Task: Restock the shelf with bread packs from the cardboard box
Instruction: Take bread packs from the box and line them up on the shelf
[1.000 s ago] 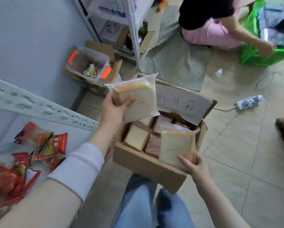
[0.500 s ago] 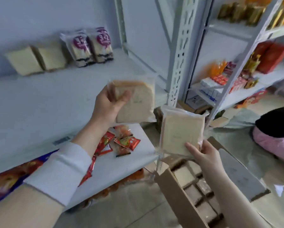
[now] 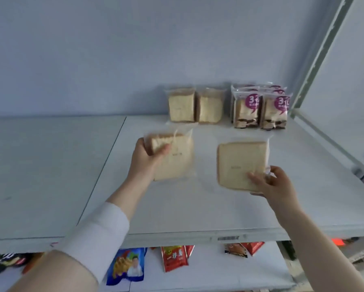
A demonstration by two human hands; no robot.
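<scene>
My left hand (image 3: 146,159) grips a clear-wrapped bread pack (image 3: 174,159) by its upper left corner, above the white shelf (image 3: 198,207). My right hand (image 3: 271,184) holds a second bread pack (image 3: 240,163) by its lower right corner, flat face toward me. Both packs hover over the shelf's middle. Two matching bread packs (image 3: 194,105) stand upright against the back wall. The cardboard box is out of view.
Purple-labelled bread packs (image 3: 261,108) stand to the right of the plain ones. A perforated shelf upright (image 3: 316,55) rises at the right. Snack packets (image 3: 174,258) and a blue bag (image 3: 127,265) lie on the lower shelf.
The view has swung up from the box to face the shelf. Both hands have carried their bread packs forward over the shelf surface, toward the packs standing at the back.
</scene>
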